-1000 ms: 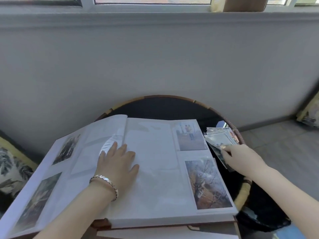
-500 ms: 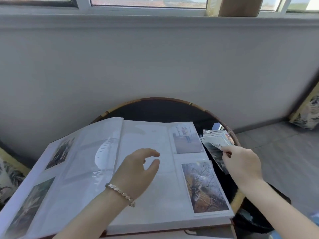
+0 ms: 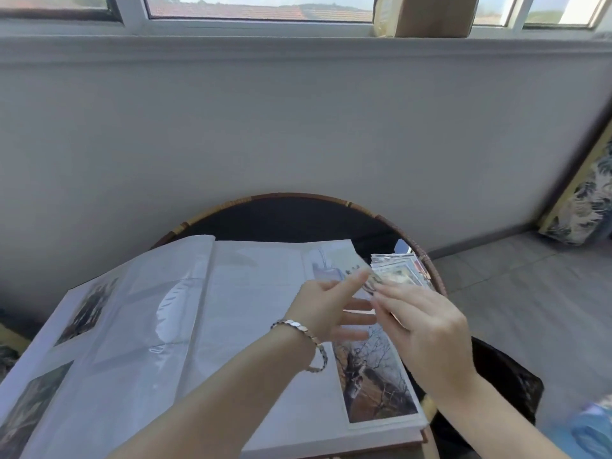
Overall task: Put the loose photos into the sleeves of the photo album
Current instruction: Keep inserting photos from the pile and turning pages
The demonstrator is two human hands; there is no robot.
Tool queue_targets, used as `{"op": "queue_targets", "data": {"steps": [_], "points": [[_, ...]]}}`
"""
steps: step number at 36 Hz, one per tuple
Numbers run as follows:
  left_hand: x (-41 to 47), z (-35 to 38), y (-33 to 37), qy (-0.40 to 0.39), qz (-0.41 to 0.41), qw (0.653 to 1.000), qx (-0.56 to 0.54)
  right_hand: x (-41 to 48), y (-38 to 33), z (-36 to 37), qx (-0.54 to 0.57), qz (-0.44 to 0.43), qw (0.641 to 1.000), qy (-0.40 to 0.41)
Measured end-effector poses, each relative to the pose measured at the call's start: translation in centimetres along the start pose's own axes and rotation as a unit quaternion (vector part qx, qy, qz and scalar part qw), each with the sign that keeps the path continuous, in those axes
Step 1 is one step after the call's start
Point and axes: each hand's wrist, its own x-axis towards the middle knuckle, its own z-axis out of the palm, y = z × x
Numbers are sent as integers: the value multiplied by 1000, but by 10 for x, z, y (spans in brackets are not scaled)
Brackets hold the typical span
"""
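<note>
Head view, nearest first: the open album [image 3: 251, 293] lies across my lap side of the round table [image 3: 298, 196]. A tree photo [image 3: 374, 382] is already sleeved at the near right of its right page, and much of the clear film on both pages looks unfilled.

Above that page my left hand [image 3: 323, 314], with a bracelet [image 3: 299, 326] at the wrist, is spread wide and holds nothing. Its index finger reaches toward the loose photo [image 3: 373, 282]; blur hides whether it touches.

My right hand [image 3: 430, 329] pinches that photo by its near end, fingers on top, and the far end points at the left index tip.

I judge the print to be light, thin and springy, glossy enough to slip and to take fingerprints. It is best held by the edges or one corner, kept flat, and fed into a sleeve mouth short edge first.

Just beyond my right fingers, the stack [image 3: 402, 268] of remaining prints sits on the table beside the album's far right corner.

Farther off are the grey wall and, on the window sill, a cardboard box [image 3: 433, 14].

I can read no writing, brand or label on the prints, the album or the box.
</note>
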Motion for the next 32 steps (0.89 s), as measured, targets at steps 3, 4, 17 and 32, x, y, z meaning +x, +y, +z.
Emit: {"op": "queue_targets", "data": {"steps": [3, 4, 17, 32], "points": [[0, 0, -2, 73, 76, 994, 14, 3, -14, 1, 73, 22, 995, -59], [1, -3, -4, 87, 94, 991, 35, 8, -18, -2, 114, 77, 988, -71], [-9, -24, -30, -88, 120, 824, 547, 26, 20, -22, 381, 518, 765, -28], [-16, -26, -60, -73, 299, 814, 493, 17, 30, -30, 374, 529, 761, -38]]}}
